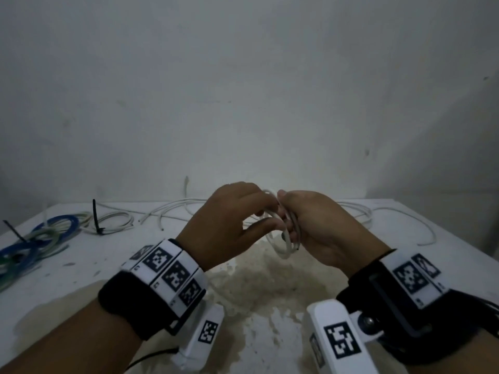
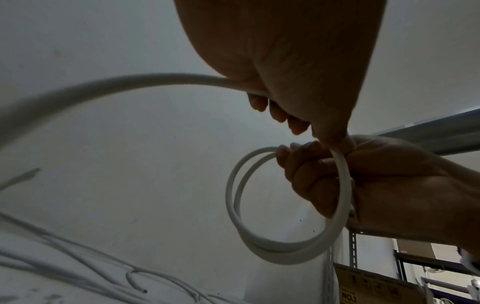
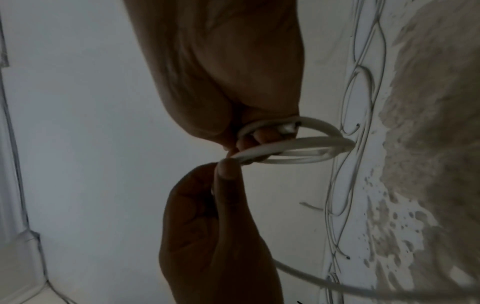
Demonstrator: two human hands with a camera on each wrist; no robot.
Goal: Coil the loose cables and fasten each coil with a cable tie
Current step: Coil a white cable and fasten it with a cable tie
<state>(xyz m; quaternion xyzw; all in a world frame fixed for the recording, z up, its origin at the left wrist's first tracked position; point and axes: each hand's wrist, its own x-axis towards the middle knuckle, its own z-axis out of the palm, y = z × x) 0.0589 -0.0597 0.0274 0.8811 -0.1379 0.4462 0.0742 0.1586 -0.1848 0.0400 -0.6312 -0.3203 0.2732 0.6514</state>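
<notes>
White cable (image 1: 280, 238) is held above the table (image 1: 81, 268), in front of the person and between both hands, with about two or three small loops already formed. The coil (image 2: 280, 242) is gripped by the right hand (image 1: 321, 228), whose fingers (image 2: 303, 176) are curled through the loops with the thumb on top. The running length (image 2: 109, 86) is pinched by the left hand (image 1: 229, 220), fingers curled round it, right where it meets the coil.

Handling, as judged: the cable appears light and moderately stiff, since the loops keep a round shape unaided. Some spring-back is to be expected if the grip is eased. The jacket looks smooth and may slip. The best hold is judged to be at the crossing where all turns overlap, which is where a tie should be placed. A cut end (image 3: 291, 128) is visible at the right hand's fingers and should be tucked in.

Surface: the table is white, with a large brownish, flaking stain (image 1: 270, 287) at its near centre. More loose white cable (image 1: 378, 214) lies along the far edge. At the far left, a white coil (image 1: 116, 220) carries a black cable tie (image 1: 96, 217), and blue and green coils (image 1: 40, 238) lie beside it with another tie.

Room: a plain pale wall (image 1: 243, 90) stands behind the table; lighting is dim. Metal shelving (image 2: 353, 246) is seen in the left wrist view.
</notes>
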